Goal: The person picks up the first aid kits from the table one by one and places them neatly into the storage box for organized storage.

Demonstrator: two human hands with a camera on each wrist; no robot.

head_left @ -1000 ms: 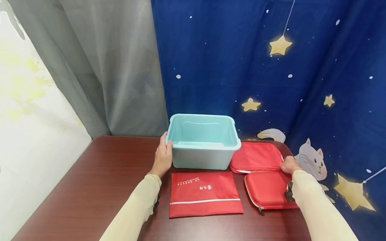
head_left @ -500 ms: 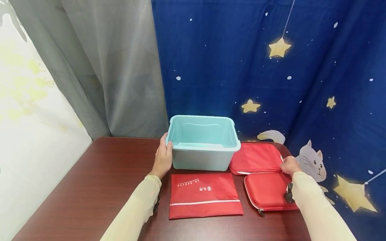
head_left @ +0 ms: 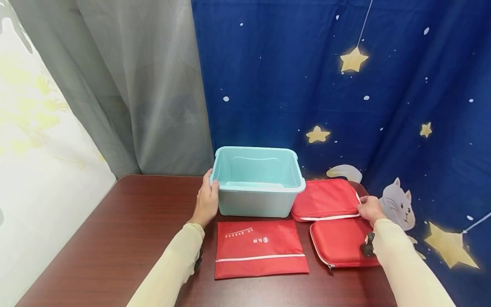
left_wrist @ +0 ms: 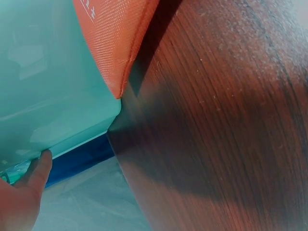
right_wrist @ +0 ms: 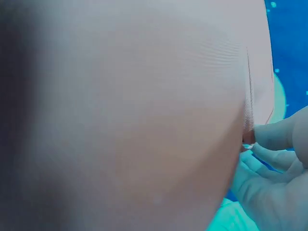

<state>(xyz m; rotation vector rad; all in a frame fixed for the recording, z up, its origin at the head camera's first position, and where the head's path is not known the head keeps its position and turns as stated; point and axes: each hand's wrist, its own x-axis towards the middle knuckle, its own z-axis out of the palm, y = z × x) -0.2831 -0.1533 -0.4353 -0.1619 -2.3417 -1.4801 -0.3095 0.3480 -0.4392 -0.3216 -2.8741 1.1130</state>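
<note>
A pale turquoise plastic bin [head_left: 255,202] stands at the back of the table, with nothing showing inside. My left hand [head_left: 207,200] grips its left rim, thumb toward the near side; in the left wrist view the thumb [left_wrist: 41,173] lies along the bin wall. To the right of the bin is a red zip pouch [head_left: 326,198] with white edging. My right hand [head_left: 371,209] pinches that pouch's right edge between thumb and fingers, and the edge is slightly raised. Just nearer lies a red hard zip case [head_left: 341,244], partly under my right wrist.
A flat red pouch [head_left: 261,247] with a white stripe and printed lettering lies in front of the bin. The brown wooden table [head_left: 126,238] extends to the left. Behind its far edge hang a grey curtain [head_left: 165,106] and a blue starry curtain [head_left: 268,85].
The far red pouch has risen a little at its near and right edges, showing more white edging, as my right hand tilts it. My left hand and the bin stay put.
</note>
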